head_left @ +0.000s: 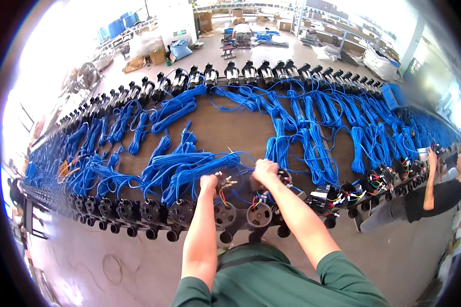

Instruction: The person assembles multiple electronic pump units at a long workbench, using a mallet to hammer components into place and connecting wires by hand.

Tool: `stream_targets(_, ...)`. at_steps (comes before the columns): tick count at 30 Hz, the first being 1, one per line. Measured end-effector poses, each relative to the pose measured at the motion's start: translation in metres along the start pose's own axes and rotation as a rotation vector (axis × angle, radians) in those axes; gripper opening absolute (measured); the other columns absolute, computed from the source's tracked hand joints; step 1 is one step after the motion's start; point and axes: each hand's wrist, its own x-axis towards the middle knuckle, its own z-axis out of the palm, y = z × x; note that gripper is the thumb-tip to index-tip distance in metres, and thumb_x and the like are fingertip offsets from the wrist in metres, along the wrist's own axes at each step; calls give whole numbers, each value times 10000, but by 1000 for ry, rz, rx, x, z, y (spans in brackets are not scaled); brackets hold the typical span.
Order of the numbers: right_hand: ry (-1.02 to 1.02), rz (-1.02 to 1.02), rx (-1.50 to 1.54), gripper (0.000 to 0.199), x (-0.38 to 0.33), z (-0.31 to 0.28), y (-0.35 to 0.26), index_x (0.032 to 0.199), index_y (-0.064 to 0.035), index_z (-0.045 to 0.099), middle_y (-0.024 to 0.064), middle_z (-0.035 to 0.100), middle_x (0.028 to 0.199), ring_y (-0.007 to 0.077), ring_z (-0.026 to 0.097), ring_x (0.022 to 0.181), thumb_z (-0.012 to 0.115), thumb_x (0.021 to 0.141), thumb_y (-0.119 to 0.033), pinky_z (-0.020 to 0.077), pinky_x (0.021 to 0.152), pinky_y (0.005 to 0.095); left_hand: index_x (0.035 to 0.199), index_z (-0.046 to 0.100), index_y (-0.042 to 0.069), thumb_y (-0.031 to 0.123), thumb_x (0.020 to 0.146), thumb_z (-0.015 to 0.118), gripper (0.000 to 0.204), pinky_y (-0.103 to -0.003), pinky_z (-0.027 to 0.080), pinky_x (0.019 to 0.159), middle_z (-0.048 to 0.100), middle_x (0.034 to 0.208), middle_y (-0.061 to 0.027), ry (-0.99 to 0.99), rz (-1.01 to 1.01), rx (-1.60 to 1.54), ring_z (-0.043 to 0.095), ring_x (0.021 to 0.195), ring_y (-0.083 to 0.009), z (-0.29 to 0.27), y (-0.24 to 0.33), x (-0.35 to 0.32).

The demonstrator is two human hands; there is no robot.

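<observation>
My left hand [208, 182] is closed at the near edge of the bench, beside a small cluster of coloured wires [222, 196] with bare metal ends. What its fingers hold is hidden. To its right and slightly farther off, my right hand [266, 171] is curled into a closed grip above a dark part, and its contents do not show either. Below the hands sit two round black pump housings, one on the left [224, 215] and one on the right [259, 215]. A coiled blue cable bundle [202, 171] lies just beyond my left hand.
Rows of pumps with silver bodies [232, 75] line the bench's far edge. Many blue cable coils [312, 153] cover the brown benchtop [223, 128]. At the right, a co-worker [435, 199] stands at the same bench. Sacks and cartons [159, 55] rest on the floor behind.
</observation>
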Motion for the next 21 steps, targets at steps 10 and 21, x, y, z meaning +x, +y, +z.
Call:
stream_targets(10, -459, -228, 1065, 857, -42, -58, -34, 1267, -59, 695, 96, 757, 1109, 262, 724, 967, 438, 965, -820, 562, 868, 432, 1107, 767, 80, -64, 699, 767, 433, -384, 533, 937, 548, 1139, -120, 3, 1416, 180, 603, 1073, -278, -82, 23, -148)
stream_targets(21, -1012, -690, 1881, 612, -79, -68, -90, 1510, -26, 503, 180, 532, 1542, 291, 531, 1416, 475, 1104, -483, 408, 1203, 429, 1290, 369, 61, 29, 947, 617, 424, -331, 554, 841, 516, 1167, -112, -243, 449, -241, 598, 1011, -190, -72, -5, -126)
